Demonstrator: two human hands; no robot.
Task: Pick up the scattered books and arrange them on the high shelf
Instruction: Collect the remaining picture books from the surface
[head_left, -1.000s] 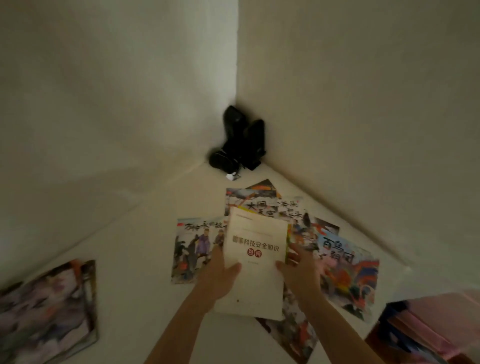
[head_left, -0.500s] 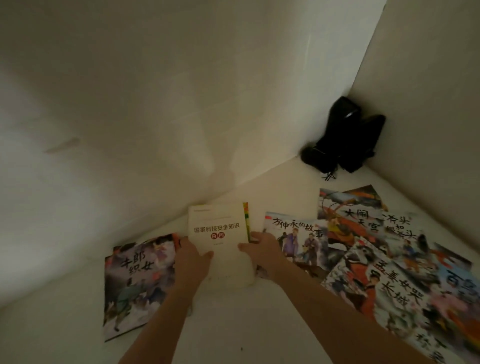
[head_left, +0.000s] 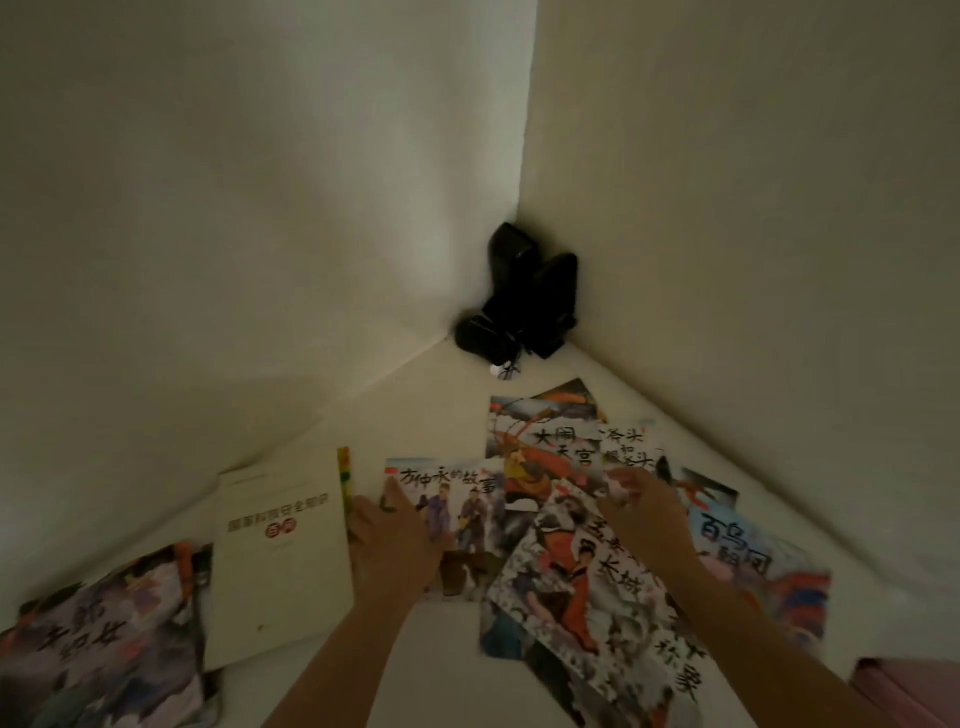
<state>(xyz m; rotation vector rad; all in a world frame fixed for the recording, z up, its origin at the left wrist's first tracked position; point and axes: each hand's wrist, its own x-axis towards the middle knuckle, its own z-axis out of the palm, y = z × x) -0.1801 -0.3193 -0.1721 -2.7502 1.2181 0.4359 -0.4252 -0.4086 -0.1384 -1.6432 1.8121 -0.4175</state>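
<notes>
the left hand (head_left: 387, 540) rested flat on the nearest picture book (head_left: 457, 525), long axis running near-to-far; the right hand (head_left: 641, 512), fingers loose, touched the overlapping books (head_left: 597, 597) further right.

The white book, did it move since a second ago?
Yes. The white book went left, off the colourful pile, farther from the black thing in the corner; neither hand holds it now.

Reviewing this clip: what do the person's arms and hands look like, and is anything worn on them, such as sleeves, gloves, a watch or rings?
Both forearms enter from the bottom edge and are bare along all that shows: no sleeves or gloves. The left hand and right hand show no watch, bracelet or ring, though the dim, slightly blurred picture could hide a thin band. No markings are visible.
</notes>
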